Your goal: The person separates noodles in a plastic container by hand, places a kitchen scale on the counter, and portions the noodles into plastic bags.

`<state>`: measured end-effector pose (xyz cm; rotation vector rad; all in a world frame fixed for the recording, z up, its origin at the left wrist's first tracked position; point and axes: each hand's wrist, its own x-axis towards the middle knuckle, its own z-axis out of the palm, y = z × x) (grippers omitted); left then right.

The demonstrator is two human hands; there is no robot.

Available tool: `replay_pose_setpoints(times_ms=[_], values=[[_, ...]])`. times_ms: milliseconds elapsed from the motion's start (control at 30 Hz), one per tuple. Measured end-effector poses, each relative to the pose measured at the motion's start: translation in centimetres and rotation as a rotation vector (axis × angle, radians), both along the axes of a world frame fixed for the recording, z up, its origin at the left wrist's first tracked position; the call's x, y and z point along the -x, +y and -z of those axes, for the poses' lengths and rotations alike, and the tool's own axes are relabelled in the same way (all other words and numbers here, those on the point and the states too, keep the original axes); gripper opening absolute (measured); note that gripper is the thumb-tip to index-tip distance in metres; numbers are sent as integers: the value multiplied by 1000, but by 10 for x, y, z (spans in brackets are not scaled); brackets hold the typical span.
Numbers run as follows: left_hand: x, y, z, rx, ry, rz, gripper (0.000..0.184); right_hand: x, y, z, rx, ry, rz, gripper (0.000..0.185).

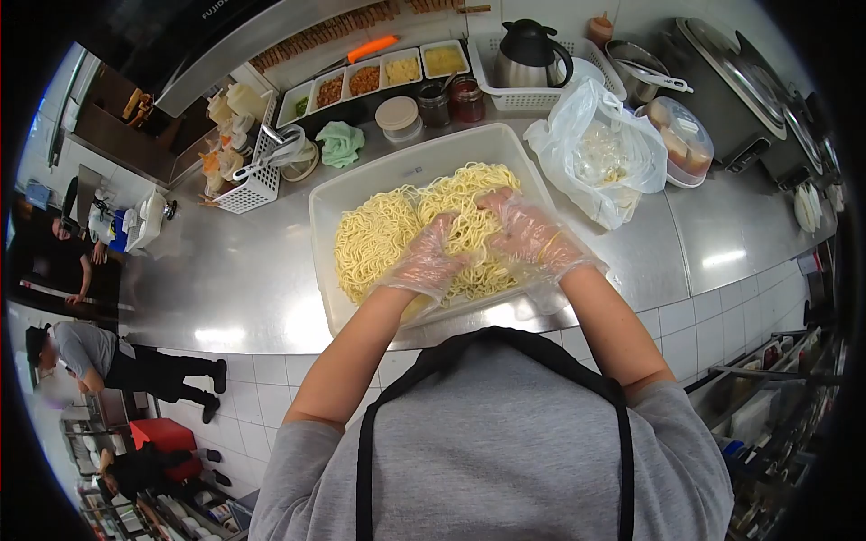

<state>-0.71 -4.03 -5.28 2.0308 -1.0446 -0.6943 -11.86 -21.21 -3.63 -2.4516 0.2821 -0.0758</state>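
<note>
A wide, shallow translucent tub (327, 302) stands on the steel counter, with yellow noodles (374, 236) in two heaps side by side. My left hand (431, 259), in a clear plastic glove, is in the noodles near the middle of the tub, its fingers curled round some strands. Facing it, my right hand (523, 232), gloved the same way, grips noodles at the right-hand heap. Strands lie between both hands, and some fingertips are hidden among them.
Behind the tub are a green cloth (340, 143), a lidded container (398, 115) and trays of toppings (364, 81). A plastic bag (600, 149) sits right, a white basket (257, 185) left. Several people are at far left, one a standing person (90, 347).
</note>
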Motion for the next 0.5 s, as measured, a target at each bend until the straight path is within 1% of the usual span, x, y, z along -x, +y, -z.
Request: replay_pose_setpoints(times_ms=[33,67,100,133,167,200,233,300,333,367,400,433,467,500], values=[[-3,1,6,4,-4,-1,74,0,1,1,3,-8,-11,60],[-7,3,13,56,21,-10,66,0,2,2,7,-10,-10,60],[-7,3,10,109,46,-18,59,0,2,2,-21,-69,-2,62],[-6,2,8,114,45,-17,59,0,2,2,-49,-128,5,64],[-6,1,6,165,33,-91,52,-1,-1,5,-43,-130,6,64],[-6,-1,2,216,21,-164,46,-1,-4,9,-136,-249,48,63],[-8,-2,2,220,21,-162,46,-2,-7,13,-228,-366,90,63],[-10,-2,-3,279,-91,-298,40,-4,-7,17,-169,-371,114,60],[-8,-2,-8,282,-90,-298,40,-5,-7,17,-115,-375,138,58],[-5,-1,-13,267,-31,-345,40,-4,-7,16,-111,-375,138,58],[-3,0,-19,253,27,-393,40,-3,-5,9,-45,-441,135,57],[-6,1,-15,257,24,-395,40,-3,-4,4,19,-508,131,56],[-12,3,-7,231,-105,-363,41,-3,-2,-1,22,-511,129,56],[-14,3,-5,202,-231,-327,42,-1,0,-5,48,-437,66,58]])
